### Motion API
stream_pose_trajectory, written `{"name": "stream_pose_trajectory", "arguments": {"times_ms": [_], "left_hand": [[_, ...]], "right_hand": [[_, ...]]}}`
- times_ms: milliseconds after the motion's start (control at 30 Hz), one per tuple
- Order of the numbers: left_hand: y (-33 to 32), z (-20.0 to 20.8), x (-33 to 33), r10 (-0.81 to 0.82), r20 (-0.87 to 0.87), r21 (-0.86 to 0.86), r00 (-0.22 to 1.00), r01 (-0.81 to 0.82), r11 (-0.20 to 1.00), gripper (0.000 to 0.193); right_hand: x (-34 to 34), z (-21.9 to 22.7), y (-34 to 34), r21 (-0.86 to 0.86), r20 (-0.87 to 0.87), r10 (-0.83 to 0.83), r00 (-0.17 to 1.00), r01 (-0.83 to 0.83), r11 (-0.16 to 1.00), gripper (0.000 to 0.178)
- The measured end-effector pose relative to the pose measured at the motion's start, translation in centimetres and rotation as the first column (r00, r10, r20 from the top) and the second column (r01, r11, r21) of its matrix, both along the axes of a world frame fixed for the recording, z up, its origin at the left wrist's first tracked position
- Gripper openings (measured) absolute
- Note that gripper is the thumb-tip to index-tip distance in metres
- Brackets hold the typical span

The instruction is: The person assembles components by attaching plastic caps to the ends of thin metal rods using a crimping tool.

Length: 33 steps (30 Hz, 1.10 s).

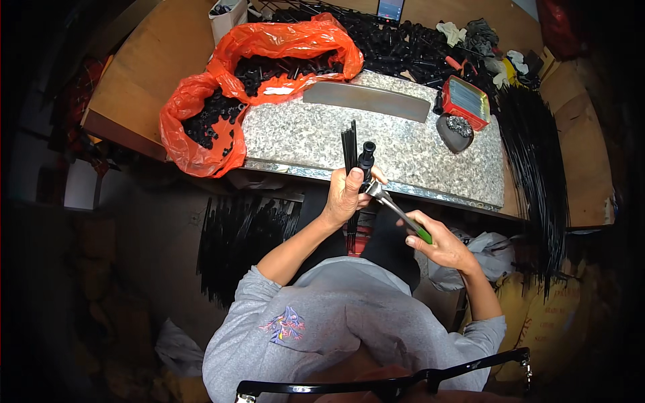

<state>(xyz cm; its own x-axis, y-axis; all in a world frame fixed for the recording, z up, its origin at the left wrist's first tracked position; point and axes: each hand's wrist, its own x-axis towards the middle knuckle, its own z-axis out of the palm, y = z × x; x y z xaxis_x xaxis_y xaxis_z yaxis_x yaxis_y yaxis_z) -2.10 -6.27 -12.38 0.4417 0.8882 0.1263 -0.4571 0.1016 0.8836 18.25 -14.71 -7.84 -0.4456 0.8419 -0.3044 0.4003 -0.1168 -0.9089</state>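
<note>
Just off the near edge of the speckled stone slab (289,134), my left hand (346,193) is closed round a bunch of thin black rods (349,151) and a black ribbed tubular part (366,156). Both stick up out of the fist, side by side. My right hand (437,242) is closed on a metal hand tool with green grips (395,207), which looks like pliers. The tool slants up to the left, and its head reaches the fingers of my left hand just below the tubular part. What its jaws touch is hidden.
Orange plastic bags (201,101) of small black parts stand at the back left. Behind the flat metal strip (366,101) lies a heap of black parts (416,54). A red box (465,102), a dark dish (455,134) and long black rods (534,154) are at the right.
</note>
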Motion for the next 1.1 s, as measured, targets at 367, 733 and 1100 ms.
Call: {"name": "stream_pose_trajectory", "arguments": {"times_ms": [367,733,1100], "left_hand": [[-0.2,0.5,0.3,0.012,0.0,0.021,1.0,-0.012,1.0,0.061],[-0.6,0.0,1.3,0.166,-0.114,0.006,0.979,-0.167,0.986,0.062],[-0.8,0.2,2.3,0.12,-0.091,0.119,0.989,-0.109,0.987,0.063]], "right_hand": [[0.3,1.9,0.5,-0.007,0.229,0.041,0.973,-0.04,0.999,0.019],[-0.7,-3.7,0.0,0.419,0.178,-0.282,0.943,0.187,0.889,0.019],[12.8,-4.6,12.1,0.75,0.159,-0.812,0.561,0.467,0.469,0.023]]}}
